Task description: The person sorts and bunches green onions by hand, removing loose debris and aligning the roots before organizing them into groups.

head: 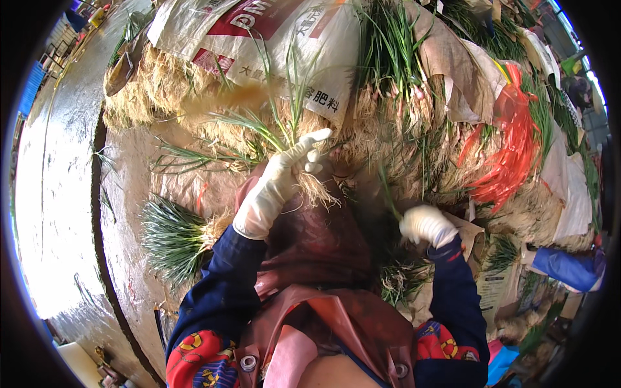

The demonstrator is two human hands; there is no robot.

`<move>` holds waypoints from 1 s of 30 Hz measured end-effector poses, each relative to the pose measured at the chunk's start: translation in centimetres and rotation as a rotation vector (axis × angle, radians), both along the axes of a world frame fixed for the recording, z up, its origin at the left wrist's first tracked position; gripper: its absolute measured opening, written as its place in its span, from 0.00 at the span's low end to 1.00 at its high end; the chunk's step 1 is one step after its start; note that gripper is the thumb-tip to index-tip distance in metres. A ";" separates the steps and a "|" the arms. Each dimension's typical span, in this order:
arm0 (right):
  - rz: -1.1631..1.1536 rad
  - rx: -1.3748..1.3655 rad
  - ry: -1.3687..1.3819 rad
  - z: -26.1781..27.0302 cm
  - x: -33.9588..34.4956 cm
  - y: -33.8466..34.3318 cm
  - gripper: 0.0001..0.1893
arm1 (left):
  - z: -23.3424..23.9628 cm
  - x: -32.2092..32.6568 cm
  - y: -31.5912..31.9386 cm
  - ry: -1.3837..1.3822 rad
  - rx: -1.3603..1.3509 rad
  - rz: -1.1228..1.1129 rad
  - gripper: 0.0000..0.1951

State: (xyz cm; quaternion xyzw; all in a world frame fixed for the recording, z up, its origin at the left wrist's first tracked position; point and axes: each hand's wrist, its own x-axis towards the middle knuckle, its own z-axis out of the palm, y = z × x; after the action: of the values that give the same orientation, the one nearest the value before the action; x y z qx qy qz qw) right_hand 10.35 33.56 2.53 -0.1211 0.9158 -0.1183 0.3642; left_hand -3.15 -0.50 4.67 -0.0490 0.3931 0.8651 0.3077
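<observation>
My left hand (pixel 279 182), in a white glove, grips a few scallion-like plants (pixel 283 133) above my brown apron (pixel 315 237). Their green leaves point away from me, and pale roots (pixel 313 189) hang below the fingers. Off to the right is my right hand (pixel 428 226), also gloved and blurred by motion. Its fingers are curled around a single green plant (pixel 390 194), whose leaves stick out up and to the left. A bundle of green plants (pixel 177 240) lies beside my left forearm, roots toward me. Loose plants (pixel 208 157) lie beyond the left wrist.
A printed white woven sack (pixel 291 53) covers rooted plants (pixel 155 87) ahead. More plants (pixel 395 63) stand to its right. Red plastic strips (pixel 512 145) hang over the pile at right. A co-worker's blue sleeve (pixel 565 269) reaches in there. Wet concrete floor (pixel 58 194) lies left.
</observation>
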 end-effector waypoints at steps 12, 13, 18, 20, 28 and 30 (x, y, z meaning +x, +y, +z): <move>-0.367 0.375 0.632 2.9 -18.8 -11.7 0.19 | 1.3 1.3 -1.2 0.139 0.546 0.190 0.25; -0.465 0.264 0.667 3.1 -17.6 -10.6 0.17 | 1.1 1.4 -2.1 0.172 0.510 0.157 0.27; -0.751 -0.392 0.463 4.1 -7.3 -3.9 0.17 | -1.0 1.5 -2.4 0.061 0.392 0.166 0.26; -0.561 -0.251 0.053 4.2 -2.6 -1.7 0.17 | -1.4 1.1 -1.9 0.096 0.389 0.112 0.26; -0.670 -0.308 0.338 5.0 -7.3 -4.1 0.24 | -0.5 0.8 0.7 0.124 0.205 0.078 0.22; -0.722 -0.078 0.353 6.4 -13.8 -7.1 0.24 | -0.4 1.2 0.9 0.129 0.206 0.051 0.23</move>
State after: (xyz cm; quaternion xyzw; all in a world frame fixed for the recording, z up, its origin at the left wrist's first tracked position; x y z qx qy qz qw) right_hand -3.45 26.44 8.92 0.1760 0.9428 -0.2508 0.1313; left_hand -1.99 0.36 4.24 0.0286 0.3199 0.9098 0.2630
